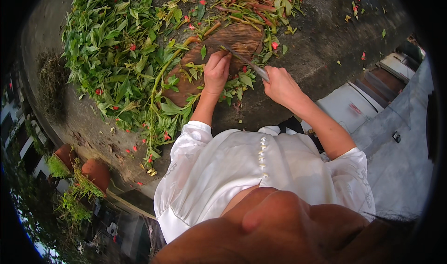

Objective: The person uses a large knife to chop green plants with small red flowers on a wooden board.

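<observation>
A knife (256,68) is gripped by its handle in my right hand (283,86), its blade reaching left over a round wooden chopping board (190,89). Beside the blade tip, my left hand (217,70) pinches a small piece of plant whose form is mostly hidden by my fingers. A thick green stem (167,68) curves along the board's left edge. Loose leaves (244,79) lie between my hands, at the near side of the board. Past the board's far edge are cut reddish stems (262,7).
A large heap of green leaves (115,54) with red petals covers the left of the concrete surface (314,47). Dried brown plant matter (52,82) lies further left. Terracotta pots (96,175) with plants stand at lower left. Petals are scattered at the upper right.
</observation>
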`<state>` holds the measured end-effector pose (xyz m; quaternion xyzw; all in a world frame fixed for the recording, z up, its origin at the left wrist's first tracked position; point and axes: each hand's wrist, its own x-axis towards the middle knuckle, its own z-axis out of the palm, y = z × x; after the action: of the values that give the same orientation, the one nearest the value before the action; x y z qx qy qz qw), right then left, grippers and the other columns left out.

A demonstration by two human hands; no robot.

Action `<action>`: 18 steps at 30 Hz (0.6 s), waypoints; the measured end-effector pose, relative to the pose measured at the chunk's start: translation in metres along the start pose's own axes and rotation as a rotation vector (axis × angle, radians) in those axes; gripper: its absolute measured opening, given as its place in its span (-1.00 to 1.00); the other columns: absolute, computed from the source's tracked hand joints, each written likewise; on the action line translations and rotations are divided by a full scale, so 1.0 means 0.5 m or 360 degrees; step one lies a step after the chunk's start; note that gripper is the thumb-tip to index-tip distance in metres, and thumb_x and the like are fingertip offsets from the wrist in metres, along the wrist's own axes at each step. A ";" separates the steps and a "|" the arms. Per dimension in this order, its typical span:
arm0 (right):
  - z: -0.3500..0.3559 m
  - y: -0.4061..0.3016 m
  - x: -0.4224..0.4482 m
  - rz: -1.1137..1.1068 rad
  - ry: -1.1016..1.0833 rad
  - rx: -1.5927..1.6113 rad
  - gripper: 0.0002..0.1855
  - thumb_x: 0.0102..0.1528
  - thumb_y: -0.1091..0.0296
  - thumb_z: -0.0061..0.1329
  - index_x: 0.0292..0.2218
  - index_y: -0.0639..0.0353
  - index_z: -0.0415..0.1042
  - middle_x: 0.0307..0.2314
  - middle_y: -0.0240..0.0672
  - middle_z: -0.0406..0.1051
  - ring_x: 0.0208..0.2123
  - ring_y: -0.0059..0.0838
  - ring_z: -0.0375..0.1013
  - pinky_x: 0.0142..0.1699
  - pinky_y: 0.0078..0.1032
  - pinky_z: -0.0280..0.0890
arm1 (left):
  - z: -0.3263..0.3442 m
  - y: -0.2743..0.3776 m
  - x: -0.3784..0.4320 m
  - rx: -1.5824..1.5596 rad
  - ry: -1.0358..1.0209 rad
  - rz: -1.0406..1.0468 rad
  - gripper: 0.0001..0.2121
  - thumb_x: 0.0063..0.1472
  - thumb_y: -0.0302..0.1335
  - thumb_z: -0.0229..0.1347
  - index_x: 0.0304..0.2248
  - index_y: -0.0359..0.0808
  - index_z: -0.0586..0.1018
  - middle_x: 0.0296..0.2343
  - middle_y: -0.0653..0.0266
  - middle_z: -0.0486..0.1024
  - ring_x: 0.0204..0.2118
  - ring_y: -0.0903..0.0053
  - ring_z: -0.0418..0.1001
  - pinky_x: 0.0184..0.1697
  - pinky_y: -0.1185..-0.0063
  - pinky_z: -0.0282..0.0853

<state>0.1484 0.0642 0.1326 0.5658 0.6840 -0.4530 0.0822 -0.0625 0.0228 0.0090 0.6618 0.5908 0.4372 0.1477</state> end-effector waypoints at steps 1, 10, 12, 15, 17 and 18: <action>0.002 0.002 0.006 0.0006 -0.0009 -0.0008 -0.84 0.12 0.48 0.00 -0.33 0.44 0.41 -0.48 0.26 0.46 -0.30 0.33 0.47 -0.23 0.03 0.35 | 0.001 0.000 0.001 -0.0017 0.0008 0.0003 -0.83 0.05 -0.76 0.24 -0.33 -0.43 0.61 -0.30 0.15 0.57 -0.22 0.26 0.58 -0.21 0.44 0.50; -0.013 -0.016 0.067 0.0256 -0.0299 -0.0057 -0.78 0.11 0.44 0.04 -0.30 0.49 0.47 -0.50 0.15 0.50 -0.40 0.14 0.56 -0.27 -0.03 0.37 | 0.008 -0.001 -0.003 -0.0012 -0.0008 -0.0005 -0.84 0.06 -0.73 0.24 -0.32 -0.42 0.61 -0.30 0.15 0.57 -0.23 0.25 0.57 -0.20 0.44 0.50; -0.025 -0.004 0.082 0.0236 -0.0312 -0.0003 -0.76 0.13 0.39 0.07 -0.29 0.47 0.48 -0.51 0.08 0.50 -0.45 0.06 0.55 -0.30 -0.06 0.36 | 0.001 -0.003 -0.002 -0.0005 0.0001 -0.0014 -0.86 0.10 -0.72 0.25 -0.32 -0.41 0.63 -0.29 0.16 0.59 -0.25 0.27 0.59 -0.22 0.46 0.52; -0.031 0.018 0.082 0.0225 -0.0238 0.0102 -0.72 0.17 0.31 0.08 -0.31 0.43 0.48 -0.53 -0.01 0.48 -0.49 -0.04 0.52 -0.33 -0.10 0.34 | 0.000 0.001 -0.002 -0.0008 0.0016 0.0000 -0.86 0.12 -0.71 0.25 -0.30 -0.39 0.64 -0.28 0.16 0.59 -0.25 0.28 0.60 -0.23 0.47 0.53; -0.029 0.010 0.065 0.0245 -0.0176 0.0141 -0.73 0.18 0.31 0.07 -0.30 0.42 0.47 -0.52 -0.01 0.48 -0.48 -0.02 0.51 -0.31 -0.10 0.35 | -0.001 0.001 -0.006 -0.0003 0.0025 0.0006 -0.86 0.12 -0.70 0.25 -0.30 -0.39 0.64 -0.28 0.16 0.60 -0.25 0.28 0.60 -0.23 0.47 0.53; -0.028 0.004 0.058 0.0257 -0.0147 0.0155 -0.73 0.18 0.31 0.07 -0.30 0.42 0.47 -0.51 0.02 0.48 -0.46 0.01 0.52 -0.29 -0.09 0.36 | 0.001 -0.002 -0.003 0.0001 0.0033 0.0008 -0.86 0.12 -0.70 0.25 -0.29 -0.39 0.64 -0.27 0.16 0.60 -0.25 0.28 0.60 -0.23 0.47 0.53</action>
<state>0.1456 0.0945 0.1214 0.6010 0.6087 -0.5033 0.1223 -0.0626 0.0218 0.0074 0.6589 0.5907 0.4442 0.1402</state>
